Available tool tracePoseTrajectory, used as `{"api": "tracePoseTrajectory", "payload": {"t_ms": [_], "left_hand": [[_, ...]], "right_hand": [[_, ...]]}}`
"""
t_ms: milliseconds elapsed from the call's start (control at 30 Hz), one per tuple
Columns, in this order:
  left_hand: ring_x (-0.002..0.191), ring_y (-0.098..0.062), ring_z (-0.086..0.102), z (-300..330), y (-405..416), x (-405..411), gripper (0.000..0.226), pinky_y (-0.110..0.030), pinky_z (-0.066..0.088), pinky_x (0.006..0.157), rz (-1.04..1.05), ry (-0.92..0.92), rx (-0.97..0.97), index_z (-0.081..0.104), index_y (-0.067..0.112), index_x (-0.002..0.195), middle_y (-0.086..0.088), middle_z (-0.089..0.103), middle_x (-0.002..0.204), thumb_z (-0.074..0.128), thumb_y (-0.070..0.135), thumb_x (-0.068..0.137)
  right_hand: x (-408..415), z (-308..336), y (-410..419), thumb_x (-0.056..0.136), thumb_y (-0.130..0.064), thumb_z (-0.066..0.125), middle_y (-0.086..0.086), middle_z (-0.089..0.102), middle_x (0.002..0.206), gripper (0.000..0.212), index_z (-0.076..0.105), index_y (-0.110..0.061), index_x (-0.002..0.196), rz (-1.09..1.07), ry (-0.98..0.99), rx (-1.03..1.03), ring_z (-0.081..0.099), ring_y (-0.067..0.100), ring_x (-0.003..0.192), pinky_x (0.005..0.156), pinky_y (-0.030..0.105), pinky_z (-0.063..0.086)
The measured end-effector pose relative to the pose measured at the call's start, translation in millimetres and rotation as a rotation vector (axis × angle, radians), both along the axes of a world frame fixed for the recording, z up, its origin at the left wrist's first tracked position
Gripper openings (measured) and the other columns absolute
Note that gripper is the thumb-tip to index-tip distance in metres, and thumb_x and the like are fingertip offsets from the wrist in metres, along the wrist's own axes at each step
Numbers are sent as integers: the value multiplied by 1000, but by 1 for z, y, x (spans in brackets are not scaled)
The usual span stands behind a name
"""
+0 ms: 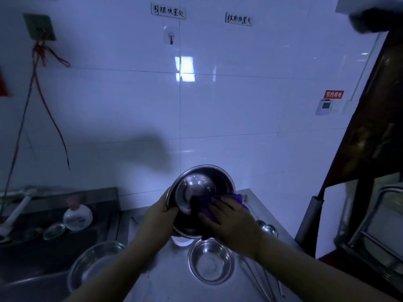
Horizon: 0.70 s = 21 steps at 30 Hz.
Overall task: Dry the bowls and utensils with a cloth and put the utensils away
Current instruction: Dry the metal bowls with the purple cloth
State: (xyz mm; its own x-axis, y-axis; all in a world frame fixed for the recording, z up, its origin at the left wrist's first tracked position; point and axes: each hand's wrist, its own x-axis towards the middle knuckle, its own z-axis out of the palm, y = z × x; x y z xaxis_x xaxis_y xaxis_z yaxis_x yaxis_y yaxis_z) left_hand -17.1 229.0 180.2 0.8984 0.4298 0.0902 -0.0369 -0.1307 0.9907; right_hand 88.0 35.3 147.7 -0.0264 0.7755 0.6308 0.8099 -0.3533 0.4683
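Observation:
I hold a steel bowl (196, 188) tilted up above the counter, its inside facing me. My left hand (160, 214) grips its left rim. My right hand (229, 221) presses a purple cloth (209, 205) against the bowl's lower right side, fingers curled round the cloth. Below, a smaller steel bowl (210, 261) stands on the steel counter (165, 277). Another steel bowl (91, 267) sits at the counter's left edge. Ladles (269, 229) lie on the right with long handles (257, 277) running toward me.
A sink (32, 253) at the left holds a small dish (54, 231) and a white bottle (77, 217), with a white tap pipe (17, 210). Tiled wall ahead carries a hook (171, 38). A dark cabinet (368, 127) and metal rack (370, 236) stand right.

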Motion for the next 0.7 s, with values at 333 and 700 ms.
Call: {"api": "tracePoseTrajectory", "payload": {"t_ms": [333,700], "left_hand": [[70,-31,69,15,-19,4,42,-39,57,52,-19,19,-55,64,41,99,-7,70,82,49,7,79],[67,-20,70,58,22,-3,45,-36,58,60,-222,242,315,70,36,78,-5,74,77,53,1,58]], "right_hand": [[-42,-11,36,73,-22,71,9,71,93,29,73,-16,101,-143,215,261,68,26,84,79,35,56],[-19,0,12,90,-16,61,10,72,87,15,75,-18,95,163,-99,25,68,25,77,68,33,54]]}}
